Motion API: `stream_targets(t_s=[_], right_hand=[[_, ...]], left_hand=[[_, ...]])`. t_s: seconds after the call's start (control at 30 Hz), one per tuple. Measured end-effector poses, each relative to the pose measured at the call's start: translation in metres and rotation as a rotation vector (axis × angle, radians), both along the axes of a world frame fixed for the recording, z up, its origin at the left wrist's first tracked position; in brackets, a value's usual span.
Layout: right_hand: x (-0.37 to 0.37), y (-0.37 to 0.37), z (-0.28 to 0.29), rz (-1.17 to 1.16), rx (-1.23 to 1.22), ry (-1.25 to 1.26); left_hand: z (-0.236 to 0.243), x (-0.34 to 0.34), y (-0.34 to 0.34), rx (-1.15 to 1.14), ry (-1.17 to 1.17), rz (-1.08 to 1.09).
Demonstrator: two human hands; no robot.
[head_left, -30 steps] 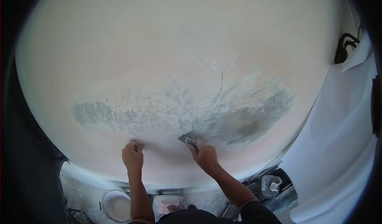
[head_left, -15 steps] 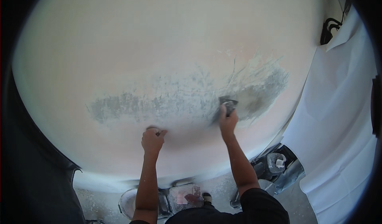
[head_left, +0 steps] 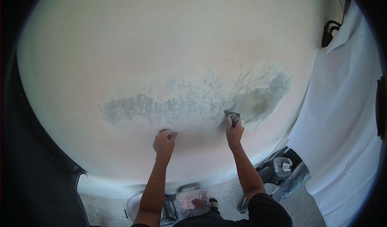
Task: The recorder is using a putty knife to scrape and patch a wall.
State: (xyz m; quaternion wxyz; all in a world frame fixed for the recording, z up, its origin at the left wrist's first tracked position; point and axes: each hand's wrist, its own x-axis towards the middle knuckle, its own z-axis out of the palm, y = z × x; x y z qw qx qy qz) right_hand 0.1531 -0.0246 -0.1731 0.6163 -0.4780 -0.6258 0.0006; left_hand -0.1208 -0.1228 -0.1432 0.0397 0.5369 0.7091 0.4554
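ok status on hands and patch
Right hand gripping dark flat tool at grey patch. Left hand curled, contents unclear. White sheet right, clear of hands.

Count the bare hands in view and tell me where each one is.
2. The left hand is just below the gray patch; the right hand is to its right, holding a dark flat tool. No other hand shows.

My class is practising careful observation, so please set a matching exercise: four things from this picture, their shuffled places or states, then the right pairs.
1. flat scraper
2. white sheet
3. bucket
4. grey streaky patch

A. draped at the picture's right
B. partly hidden by the left forearm
C. spread across the pale surface
D. gripped by the right hand

Pairs: 1-D; 2-A; 3-B; 4-C
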Motion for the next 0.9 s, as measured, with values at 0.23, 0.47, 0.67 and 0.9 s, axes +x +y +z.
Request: stream_targets(t_s=[0.23,0.47,0.67,0.9], right_hand=[[0.022,0.011,-0.014,0.070,0.010,-0.209],[0.017,0.004,-0.020,0.159,-0.049,-0.532],[0.022,0.011,-0.026,0.196,0.023,-0.755],[0.024,0.005,-0.030,0.150,-0.021,-0.703]], left_hand=[[-0.006,0.004,-0.002,0.035,0.001,0.018],[0.002,0.008,0.002,0.015,0.013,0.045],[0.003,0.018,0.001,0.042,-0.036,0.064],[-0.003,0.034,0.001,0.043,-0.038,0.128]])
